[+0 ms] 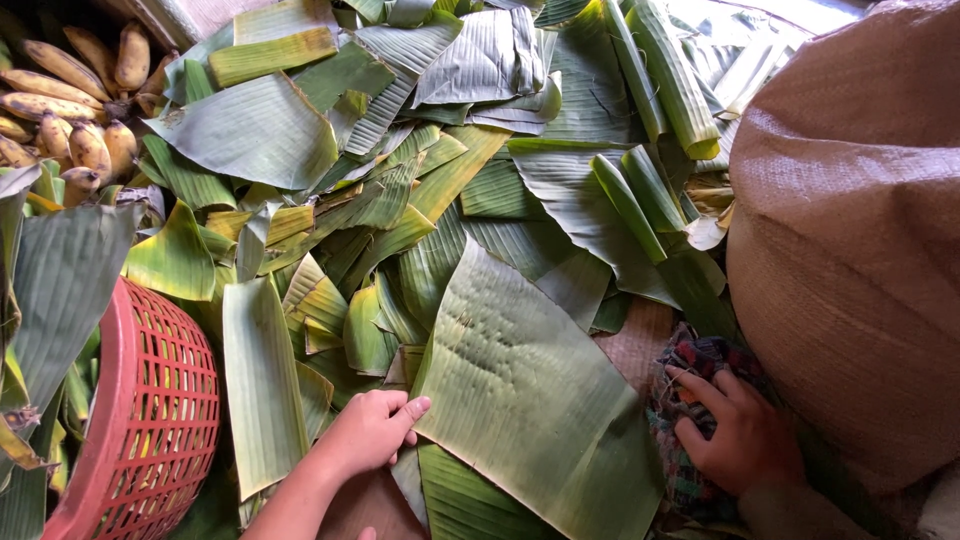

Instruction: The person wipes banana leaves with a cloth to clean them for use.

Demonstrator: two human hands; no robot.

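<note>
A large piece of banana leaf lies pale side up in front of me. My left hand presses on its lower left edge with the fingers curled over the rim. My right hand rests to the right of the leaf, fingers closed on a dark checked cloth that lies bunched beside it. Many more cut banana leaf pieces cover the floor beyond.
A red plastic basket stands at the lower left with leaves in it. A bunch of yellow bananas lies at the top left. A big brown burlap sack fills the right side. Folded leaf strips lie at the top.
</note>
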